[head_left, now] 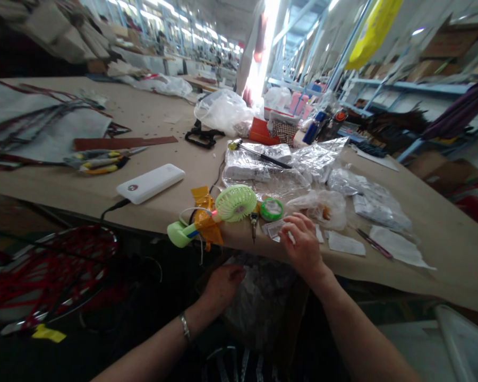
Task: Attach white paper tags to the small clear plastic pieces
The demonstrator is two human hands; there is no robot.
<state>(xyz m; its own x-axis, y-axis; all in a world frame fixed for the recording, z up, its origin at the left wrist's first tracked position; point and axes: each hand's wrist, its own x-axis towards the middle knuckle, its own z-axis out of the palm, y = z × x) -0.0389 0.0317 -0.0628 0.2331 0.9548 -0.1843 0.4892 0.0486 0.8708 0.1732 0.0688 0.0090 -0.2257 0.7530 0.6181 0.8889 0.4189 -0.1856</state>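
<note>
My right hand (302, 246) is over the table's front edge, its fingers bent and apart above small printed paper slips (274, 229). Just left of it lie a roll of green tape (271, 209) and a pointed tool (254, 228) that sticks out past the edge. Lower down, below the tabletop, my left hand (222, 284) is at a clear plastic bag (258, 302). Its fingers look curled together; what they hold, if anything, is lost in the dim light. A small green fan (236, 203) is fixed to the edge with orange tape (209, 227).
A white power bank (151, 183) with a cable and several pliers (99, 161) lie on the left of the table. Clear-wrapped packets (258, 162) bear a long screwdriver (265, 156). A purple pen-like tool (375, 244) rests at right. Red wheel-like frames (48, 270) stand below left.
</note>
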